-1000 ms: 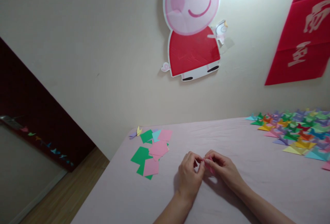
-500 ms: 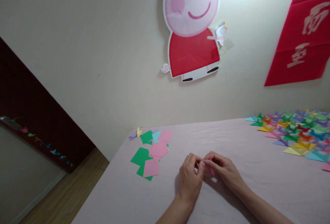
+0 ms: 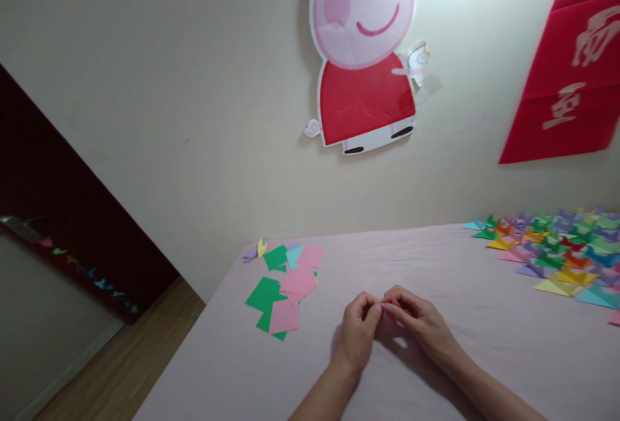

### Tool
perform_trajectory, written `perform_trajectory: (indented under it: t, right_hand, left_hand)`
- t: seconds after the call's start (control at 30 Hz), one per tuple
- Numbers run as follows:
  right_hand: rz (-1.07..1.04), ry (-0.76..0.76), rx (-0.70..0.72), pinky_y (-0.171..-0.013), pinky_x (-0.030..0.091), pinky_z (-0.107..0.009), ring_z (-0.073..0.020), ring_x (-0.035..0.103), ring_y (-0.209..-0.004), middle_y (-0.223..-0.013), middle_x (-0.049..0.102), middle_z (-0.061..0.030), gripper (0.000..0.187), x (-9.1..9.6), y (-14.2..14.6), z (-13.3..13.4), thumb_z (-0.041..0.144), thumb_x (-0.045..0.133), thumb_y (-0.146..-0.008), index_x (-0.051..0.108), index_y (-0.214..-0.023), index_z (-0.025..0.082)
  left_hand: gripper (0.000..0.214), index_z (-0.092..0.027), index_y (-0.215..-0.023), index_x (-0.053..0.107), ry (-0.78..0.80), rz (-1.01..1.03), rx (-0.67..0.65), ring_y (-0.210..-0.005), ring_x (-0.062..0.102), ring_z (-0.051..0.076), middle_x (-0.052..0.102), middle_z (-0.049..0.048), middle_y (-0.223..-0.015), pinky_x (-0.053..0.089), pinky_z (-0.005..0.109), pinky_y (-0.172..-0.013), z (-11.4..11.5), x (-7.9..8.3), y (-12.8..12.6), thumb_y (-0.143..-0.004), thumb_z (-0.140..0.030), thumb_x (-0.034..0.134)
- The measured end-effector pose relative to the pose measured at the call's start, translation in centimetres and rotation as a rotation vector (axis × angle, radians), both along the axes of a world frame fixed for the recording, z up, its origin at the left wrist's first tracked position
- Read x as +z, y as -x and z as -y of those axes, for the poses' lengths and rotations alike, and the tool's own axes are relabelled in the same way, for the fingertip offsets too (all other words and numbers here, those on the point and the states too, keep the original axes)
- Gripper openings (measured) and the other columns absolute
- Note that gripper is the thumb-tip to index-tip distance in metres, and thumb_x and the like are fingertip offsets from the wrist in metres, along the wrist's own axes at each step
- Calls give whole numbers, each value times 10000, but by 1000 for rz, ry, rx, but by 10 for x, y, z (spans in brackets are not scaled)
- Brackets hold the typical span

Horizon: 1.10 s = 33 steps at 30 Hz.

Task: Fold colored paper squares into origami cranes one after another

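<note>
A small folded piece of pink paper (image 3: 394, 311) is pinched between my two hands, just above the table; most of it is hidden by fingers. My left hand (image 3: 359, 327) is closed, thumb and fingertips together at the paper's left end. On the other side my right hand (image 3: 415, 312) grips the paper between thumb and bent fingers. To the left lie loose square sheets: pink paper (image 3: 298, 281), green paper (image 3: 264, 294) and a light blue sheet (image 3: 294, 256), some overlapping.
Rows of colourful folded paper cranes (image 3: 566, 253) cover the table's right back part. A yellow folded piece (image 3: 262, 248) and a purple one (image 3: 250, 255) sit at the far left corner. The pale tablecloth (image 3: 203, 369) meets the wall behind, where a pig cutout (image 3: 367, 101) hangs.
My left hand has turned slightly, its thumb and fingertips now closer together on the pink paper. The paper shows less below my right fingers. The loose sheets have stayed put.
</note>
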State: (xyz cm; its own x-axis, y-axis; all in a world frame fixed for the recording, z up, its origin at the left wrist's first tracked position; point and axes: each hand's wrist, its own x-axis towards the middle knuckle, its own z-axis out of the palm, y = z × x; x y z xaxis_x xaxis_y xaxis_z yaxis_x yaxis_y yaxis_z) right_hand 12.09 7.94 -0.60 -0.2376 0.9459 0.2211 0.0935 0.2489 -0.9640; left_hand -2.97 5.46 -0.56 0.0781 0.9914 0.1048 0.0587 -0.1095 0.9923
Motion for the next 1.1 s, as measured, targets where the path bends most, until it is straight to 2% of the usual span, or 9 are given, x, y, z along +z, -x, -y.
perform_trajectory:
  t: [0.17,0.3,0.37,0.6,0.73,0.9,1.0,1.1]
  right_hand:
    - [-42,38,3,-542,383,-250,-135,454,-581,-619,508,26,371,-2,1,0,535,674,-749,586,-647,189]
    - [-90,89,12,-535,359,-248,-125,421,-565,-601,488,35,395,-2,1,0,548,688,-743,560,-645,187]
    - [-120,101,17,-544,359,-249,-126,422,-575,-611,488,34,403,-3,1,0,550,699,-734,553,-641,186]
    - [-145,115,27,-569,343,-255,-128,400,-590,-616,455,47,381,-12,0,-1,535,689,-756,544,-663,196]
    - [-171,133,40,-593,349,-263,-138,419,-613,-624,453,47,383,-13,2,-1,549,682,-760,548,-678,200]
    - [-229,187,38,-595,355,-259,-136,414,-620,-626,461,44,405,-6,5,2,563,697,-754,554,-681,192]
    - [-248,212,41,-577,339,-250,-128,402,-603,-615,464,46,403,-4,5,4,551,720,-742,558,-670,189]
    - [-264,230,35,-566,328,-243,-120,390,-593,-609,466,49,404,-4,6,4,536,741,-728,552,-659,187]
  left_hand:
    - [190,-191,-742,532,-29,-38,15,-659,439,145,494,-18,-683,356,256,-622,4,2,-1,-848,-348,521]
    - [59,-201,-868,577,-137,-278,114,-717,523,154,580,2,-810,397,256,-664,9,7,-2,-855,-256,560]
    - [14,-209,-863,576,-210,-396,152,-740,541,158,593,5,-837,404,259,-684,10,7,-3,-858,-214,564]
    - [98,-212,-806,549,-334,-544,193,-759,543,168,594,2,-814,389,280,-704,10,4,-7,-872,-141,530]
    - [116,-210,-757,549,-283,-484,205,-743,548,166,596,-3,-770,389,279,-699,11,5,-11,-845,-134,546]
    - [31,-209,-839,599,-143,-283,191,-700,569,158,636,0,-790,416,260,-652,10,1,-11,-854,-224,577]
    - [104,-207,-831,607,-134,-238,199,-708,577,163,644,6,-786,417,260,-649,9,-1,-9,-875,-297,580]
    - [125,-207,-781,598,-154,-252,199,-730,577,165,636,5,-778,410,264,-673,8,-1,-8,-880,-273,558]
